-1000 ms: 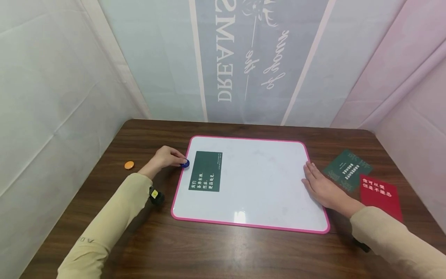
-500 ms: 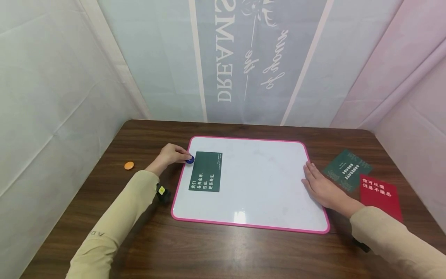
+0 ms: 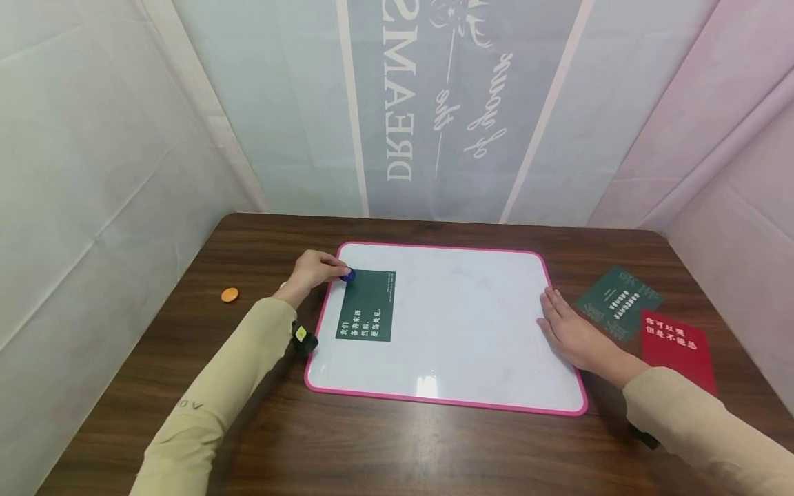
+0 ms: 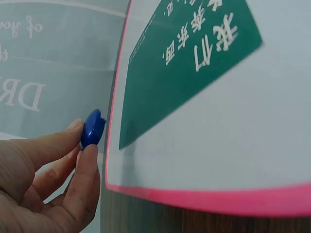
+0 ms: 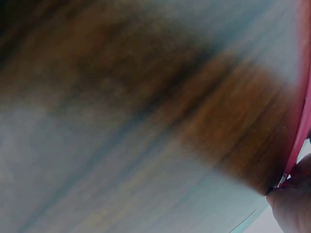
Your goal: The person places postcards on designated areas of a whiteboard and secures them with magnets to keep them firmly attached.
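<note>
My left hand (image 3: pixel 313 268) pinches a round blue magnet (image 3: pixel 349 275) between thumb and fingertips. In the head view it is at the top left corner of a dark green card (image 3: pixel 367 300) with white writing. That card lies near the left side of a whiteboard (image 3: pixel 471 331) with a pink rim. In the left wrist view the blue magnet (image 4: pixel 93 128) shows tilted, apart from the board's surface. My right hand (image 3: pixel 573 335) rests on the board's right edge, its fingers straight. Only a bit of that hand (image 5: pixel 294 204) shows in the right wrist view.
An orange round magnet (image 3: pixel 229 295) lies on the brown wooden table (image 3: pixel 397 448), left of the board. To the right are another green card (image 3: pixel 620 302) and a red card (image 3: pixel 677 351). A printed curtain (image 3: pixel 434 138) hangs behind the table.
My left hand has moved right and a little away from me with the blue magnet, from the board's left rim to the card's top left corner. The right hand has stayed put.
</note>
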### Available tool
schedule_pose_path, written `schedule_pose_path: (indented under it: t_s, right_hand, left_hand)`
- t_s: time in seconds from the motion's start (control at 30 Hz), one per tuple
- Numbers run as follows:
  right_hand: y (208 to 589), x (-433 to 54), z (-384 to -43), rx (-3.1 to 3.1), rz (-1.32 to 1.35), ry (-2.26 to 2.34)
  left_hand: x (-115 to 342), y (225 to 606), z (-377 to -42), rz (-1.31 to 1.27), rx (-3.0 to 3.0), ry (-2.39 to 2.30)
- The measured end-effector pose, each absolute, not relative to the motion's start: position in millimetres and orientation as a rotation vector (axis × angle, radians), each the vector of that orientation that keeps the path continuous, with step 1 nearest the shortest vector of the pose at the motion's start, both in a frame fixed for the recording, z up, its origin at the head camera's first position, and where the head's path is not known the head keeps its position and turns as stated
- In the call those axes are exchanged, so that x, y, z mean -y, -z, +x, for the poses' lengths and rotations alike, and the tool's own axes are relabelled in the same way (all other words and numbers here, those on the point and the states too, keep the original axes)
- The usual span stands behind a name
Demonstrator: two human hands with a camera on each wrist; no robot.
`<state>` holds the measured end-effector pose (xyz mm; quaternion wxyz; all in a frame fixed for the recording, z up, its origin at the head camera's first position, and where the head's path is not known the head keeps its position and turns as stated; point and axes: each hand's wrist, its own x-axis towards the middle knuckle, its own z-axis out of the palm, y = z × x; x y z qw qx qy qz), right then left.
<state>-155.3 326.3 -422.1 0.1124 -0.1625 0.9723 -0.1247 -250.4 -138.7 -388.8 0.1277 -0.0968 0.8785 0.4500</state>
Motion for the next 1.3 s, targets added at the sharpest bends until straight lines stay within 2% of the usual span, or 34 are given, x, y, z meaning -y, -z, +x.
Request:
schedule_pose_path:
  t_s: [1.3]
  right_hand:
    - [425.3, -328.4, -153.7, -2.858, -0.479, 0.333]
  left_hand:
    - [99.2, 394.8, -263.6, -0.359, -2.522, -1.476]
